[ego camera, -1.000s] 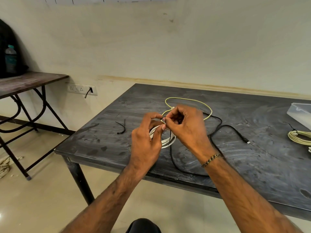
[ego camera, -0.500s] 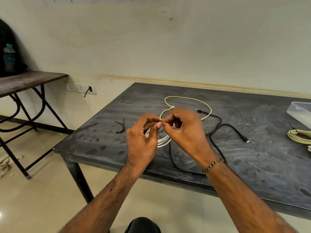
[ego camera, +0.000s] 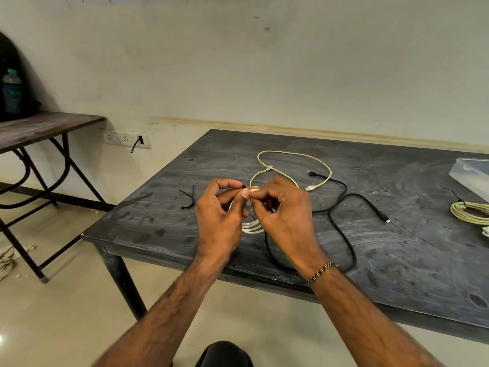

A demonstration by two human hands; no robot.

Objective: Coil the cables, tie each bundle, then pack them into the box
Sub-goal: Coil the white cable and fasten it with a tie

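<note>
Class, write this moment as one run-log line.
step: tying | left hand: pinches black tie | right hand: holds white coil

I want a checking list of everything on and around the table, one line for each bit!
Surface: dark table, scuffed and smeared.
Job's things: white cable coil held between both hands above the near edge; clear box at the far right; a cream bundle coiled beside it.
Clutter: spare black tie lying left of the hands.
Hands: left hand pinches a small black tie end; right hand pinches the coil, fingers curled.
Cables: yellow cable looped loose; black cable snaking loose.
Surroundings: brown side table with a bottle; wall socket strip.
</note>
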